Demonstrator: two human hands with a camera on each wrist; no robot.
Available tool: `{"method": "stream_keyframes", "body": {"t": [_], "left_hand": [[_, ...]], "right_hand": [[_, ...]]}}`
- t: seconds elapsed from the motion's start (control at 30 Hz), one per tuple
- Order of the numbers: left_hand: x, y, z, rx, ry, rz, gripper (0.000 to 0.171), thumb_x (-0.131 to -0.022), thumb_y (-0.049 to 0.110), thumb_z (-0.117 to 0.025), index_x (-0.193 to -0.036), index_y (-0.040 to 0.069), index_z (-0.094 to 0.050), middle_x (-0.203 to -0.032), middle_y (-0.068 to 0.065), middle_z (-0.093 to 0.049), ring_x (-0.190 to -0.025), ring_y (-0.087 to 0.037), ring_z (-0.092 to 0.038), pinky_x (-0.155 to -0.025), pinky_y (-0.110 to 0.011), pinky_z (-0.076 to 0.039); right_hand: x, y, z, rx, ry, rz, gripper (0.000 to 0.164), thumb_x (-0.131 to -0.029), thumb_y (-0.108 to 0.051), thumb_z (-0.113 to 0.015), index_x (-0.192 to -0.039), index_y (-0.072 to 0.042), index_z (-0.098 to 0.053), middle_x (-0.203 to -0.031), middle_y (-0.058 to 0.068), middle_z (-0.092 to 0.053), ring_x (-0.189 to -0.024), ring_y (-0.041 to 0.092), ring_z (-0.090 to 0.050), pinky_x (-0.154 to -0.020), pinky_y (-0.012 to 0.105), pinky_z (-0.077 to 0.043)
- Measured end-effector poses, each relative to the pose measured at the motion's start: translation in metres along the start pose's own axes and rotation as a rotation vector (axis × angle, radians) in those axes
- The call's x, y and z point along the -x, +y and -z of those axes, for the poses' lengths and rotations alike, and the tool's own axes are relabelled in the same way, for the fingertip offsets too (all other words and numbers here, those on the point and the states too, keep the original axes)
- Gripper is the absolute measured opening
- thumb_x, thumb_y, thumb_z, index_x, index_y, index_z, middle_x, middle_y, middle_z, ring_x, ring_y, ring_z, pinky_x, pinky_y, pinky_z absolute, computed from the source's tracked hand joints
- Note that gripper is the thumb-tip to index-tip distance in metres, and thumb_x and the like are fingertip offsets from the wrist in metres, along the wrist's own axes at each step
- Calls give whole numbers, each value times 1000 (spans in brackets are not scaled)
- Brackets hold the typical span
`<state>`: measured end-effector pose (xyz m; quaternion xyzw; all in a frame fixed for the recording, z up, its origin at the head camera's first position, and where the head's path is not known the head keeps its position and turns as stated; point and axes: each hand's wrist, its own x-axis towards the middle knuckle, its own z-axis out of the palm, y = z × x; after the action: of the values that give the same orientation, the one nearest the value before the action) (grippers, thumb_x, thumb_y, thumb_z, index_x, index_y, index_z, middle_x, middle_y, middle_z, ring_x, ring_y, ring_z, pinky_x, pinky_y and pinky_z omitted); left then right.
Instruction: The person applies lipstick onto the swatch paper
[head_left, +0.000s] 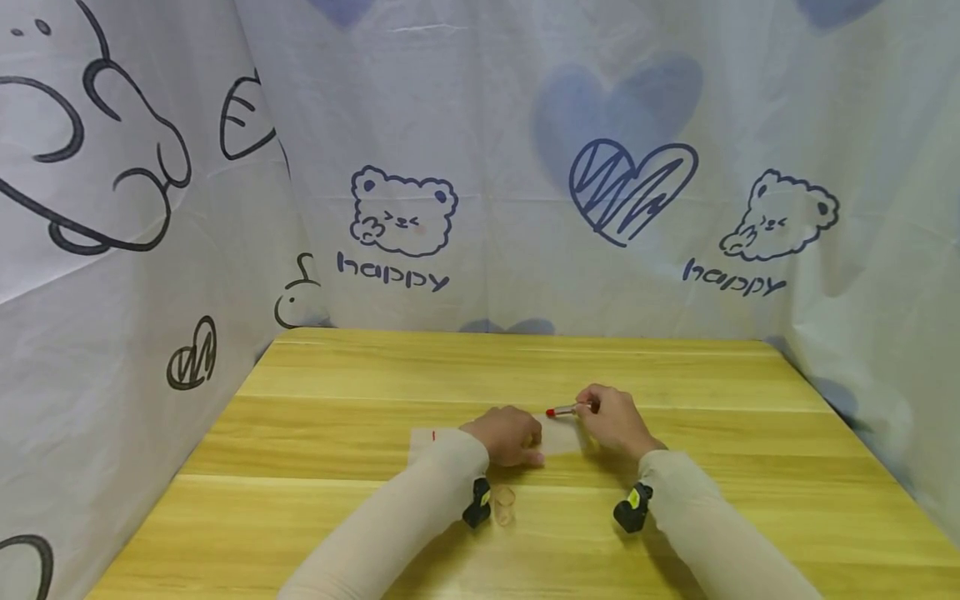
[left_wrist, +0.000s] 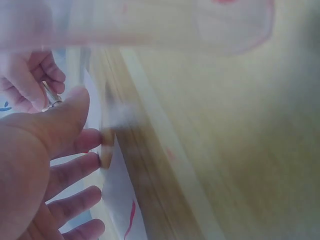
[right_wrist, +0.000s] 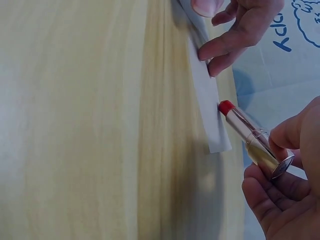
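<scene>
A gold-and-silver lipstick with its red tip out is pinched between the thumb and fingers of my right hand. In the head view the red tip lies right over the far edge of the white paper, near its right end. My left hand rests across the middle of that paper, fingertips on it in the right wrist view. Toward the left end, the sheet bears a short red mark. The left wrist view shows the left thumb apart from the fingers and a longer red streak.
A small translucent cap-like piece lies on the wooden table, just right of my left wrist. Black camera mounts sit on both wrists. White printed sheets hang behind and along the sides of the table.
</scene>
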<state>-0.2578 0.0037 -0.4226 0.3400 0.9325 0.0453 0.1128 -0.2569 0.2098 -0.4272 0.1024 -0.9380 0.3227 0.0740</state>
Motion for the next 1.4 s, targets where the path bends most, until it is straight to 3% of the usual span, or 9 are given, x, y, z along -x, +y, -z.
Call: {"method": "stream_keyframes", "body": {"t": [0.4, 1.4], "left_hand": [[3, -1, 3, 4, -3, 13, 28, -91, 47, -64, -101, 21, -68, -90, 10, -63, -83, -9, -58, -82, -34, -47], [2, 6, 2, -19, -19, 75, 22, -94, 42, -63, -104, 23, -67, -93, 11, -64, -87, -10, -59, -90, -38, -44]], "right_hand": [[1, 0, -2, 61, -8, 61, 6, -91, -9, -62, -92, -5, -67, -79, 2, -61, -71, 17, -53, -66, 34, -46], [7, 4, 3, 73, -46, 66, 6, -87, -7, -62, -88, -8, -68, -76, 0, -61, -68, 15, -51, -61, 31, -44]]}}
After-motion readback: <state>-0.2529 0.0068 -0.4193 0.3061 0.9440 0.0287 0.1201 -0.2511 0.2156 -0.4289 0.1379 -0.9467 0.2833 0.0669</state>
